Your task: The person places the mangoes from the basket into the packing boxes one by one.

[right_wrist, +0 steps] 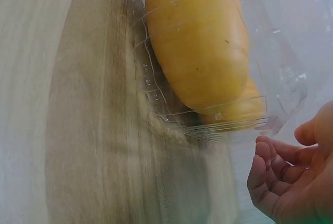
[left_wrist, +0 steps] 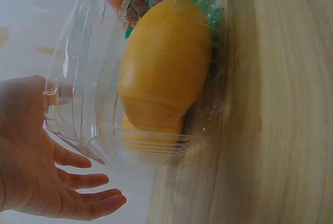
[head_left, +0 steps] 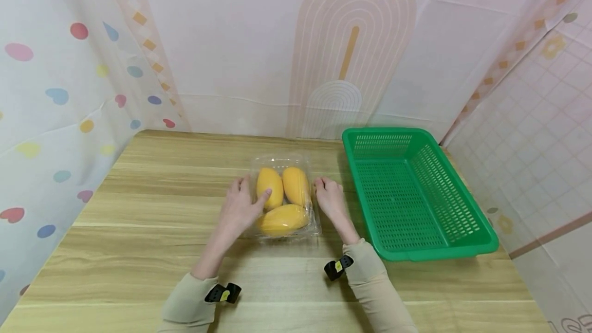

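A clear plastic clamshell box (head_left: 315,226) sits on the table with three yellow mangoes (head_left: 283,220) inside. Seen from the left wrist, one mango (left_wrist: 166,62) shows large through the side wall, beneath the clear lid (left_wrist: 78,73). My left hand (head_left: 239,207) is at the box's left side, its thumb reaching over the top. Its fingers (left_wrist: 86,179) are extended and spread. At the right edge is my right hand (head_left: 330,198), with loosely curled fingers (right_wrist: 265,182) close to the lid's corner. A gap shows between its thumb and index fingertip. Whether the lid is latched is unclear.
A green plastic basket (head_left: 462,189) with slotted walls stands on the wooden table (head_left: 162,220), right of the box. Patterned cloth (head_left: 240,40) hangs behind the table and on both sides.
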Demonstrator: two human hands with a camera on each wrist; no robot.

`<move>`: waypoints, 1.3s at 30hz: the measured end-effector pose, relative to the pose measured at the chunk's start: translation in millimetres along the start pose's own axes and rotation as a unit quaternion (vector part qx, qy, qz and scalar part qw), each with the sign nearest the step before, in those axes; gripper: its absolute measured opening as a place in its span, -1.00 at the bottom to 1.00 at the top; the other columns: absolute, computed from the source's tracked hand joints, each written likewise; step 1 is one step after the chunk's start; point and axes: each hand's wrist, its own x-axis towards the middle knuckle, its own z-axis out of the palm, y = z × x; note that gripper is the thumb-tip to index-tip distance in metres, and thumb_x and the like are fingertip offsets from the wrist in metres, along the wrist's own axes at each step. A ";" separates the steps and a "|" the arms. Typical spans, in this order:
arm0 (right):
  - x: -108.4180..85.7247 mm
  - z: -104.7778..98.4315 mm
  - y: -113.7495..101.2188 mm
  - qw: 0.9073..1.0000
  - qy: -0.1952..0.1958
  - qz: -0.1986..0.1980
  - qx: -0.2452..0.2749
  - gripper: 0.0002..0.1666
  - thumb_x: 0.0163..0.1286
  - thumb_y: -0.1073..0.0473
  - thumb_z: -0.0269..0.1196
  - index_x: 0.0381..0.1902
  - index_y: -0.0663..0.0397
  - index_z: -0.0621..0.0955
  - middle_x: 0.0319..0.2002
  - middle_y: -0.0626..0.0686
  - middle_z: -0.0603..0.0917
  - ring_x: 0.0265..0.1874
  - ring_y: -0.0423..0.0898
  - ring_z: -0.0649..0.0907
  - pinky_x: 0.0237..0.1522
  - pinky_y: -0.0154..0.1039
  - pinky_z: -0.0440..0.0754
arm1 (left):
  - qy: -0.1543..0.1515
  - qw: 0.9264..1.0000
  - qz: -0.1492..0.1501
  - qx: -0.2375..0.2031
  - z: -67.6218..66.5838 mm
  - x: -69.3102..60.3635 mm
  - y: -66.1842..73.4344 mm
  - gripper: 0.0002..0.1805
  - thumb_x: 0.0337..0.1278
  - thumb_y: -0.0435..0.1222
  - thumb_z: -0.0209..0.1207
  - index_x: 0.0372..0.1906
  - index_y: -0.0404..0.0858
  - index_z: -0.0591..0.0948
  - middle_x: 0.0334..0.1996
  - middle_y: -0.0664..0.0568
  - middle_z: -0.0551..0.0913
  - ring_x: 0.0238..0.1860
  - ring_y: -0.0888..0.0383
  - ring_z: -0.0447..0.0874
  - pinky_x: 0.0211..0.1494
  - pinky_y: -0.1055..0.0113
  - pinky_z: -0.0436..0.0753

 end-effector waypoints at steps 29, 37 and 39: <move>51.2 13.3 8.1 0.984 -0.006 0.049 0.169 -0.62 0.41 0.07 0.08 -0.12 0.28 0.62 -0.45 0.13 0.63 -0.57 -0.14 0.50 -0.57 -0.39 0.44 | -0.019 0.999 -0.031 0.010 6.9 -2.0 2.2 -0.07 0.29 0.17 -0.10 0.42 -0.51 0.04 0.35 -0.49 0.17 0.34 -0.41 0.18 0.37 -0.22 0.27; 65.3 17.3 10.4 0.976 -0.053 0.070 0.201 -0.63 0.42 0.06 0.07 -0.20 0.30 0.60 -0.49 -0.05 0.51 -0.53 -0.22 0.46 -0.45 -0.39 0.45 | -0.029 0.999 -0.037 0.008 6.8 -1.8 2.8 -0.05 0.29 0.20 -0.12 0.43 -0.48 0.00 0.38 -0.48 0.12 0.38 -0.39 0.13 0.39 -0.22 0.23; 67.3 18.2 11.2 0.975 -0.061 0.075 0.199 -0.63 0.42 0.04 0.07 -0.21 0.28 0.61 -0.46 -0.05 0.53 -0.47 -0.21 0.47 -0.40 -0.39 0.46 | -0.030 0.999 -0.038 0.008 6.8 -1.7 2.6 -0.05 0.28 0.20 -0.12 0.44 -0.47 -0.01 0.38 -0.47 0.12 0.38 -0.39 0.12 0.39 -0.22 0.24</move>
